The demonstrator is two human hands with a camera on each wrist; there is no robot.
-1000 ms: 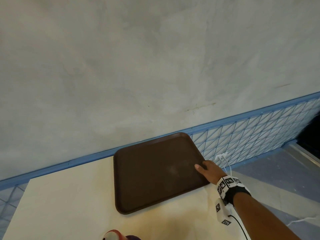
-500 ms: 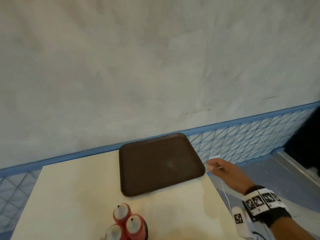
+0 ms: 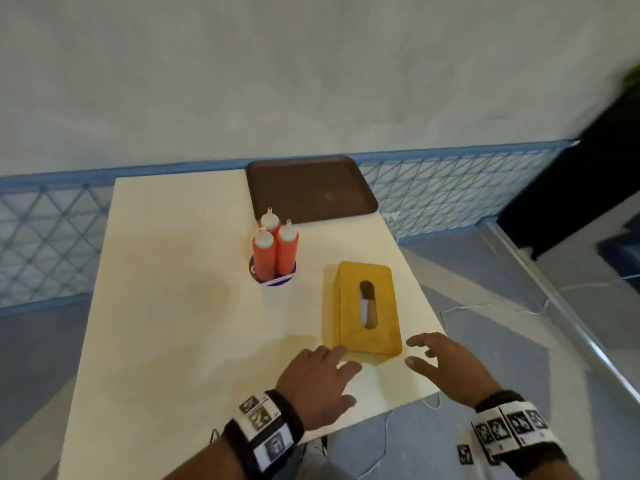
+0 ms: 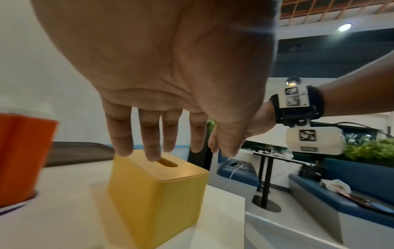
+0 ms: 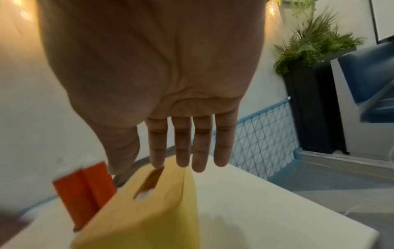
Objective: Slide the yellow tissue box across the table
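Both hands spread, fingers loose, holding nothing — left hand (image 3: 320, 379) and right hand (image 3: 450, 363) flank the near end of the yellow tissue box (image 3: 363, 308), which sits on the worktop (image 3: 166, 323), near right. Three red bottles (image 3: 275, 249) stand further left; brown tray (image 3: 308, 188) at the far edge.

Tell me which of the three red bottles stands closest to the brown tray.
The back bottle, standing behind the other two, right by the tray's near edge.
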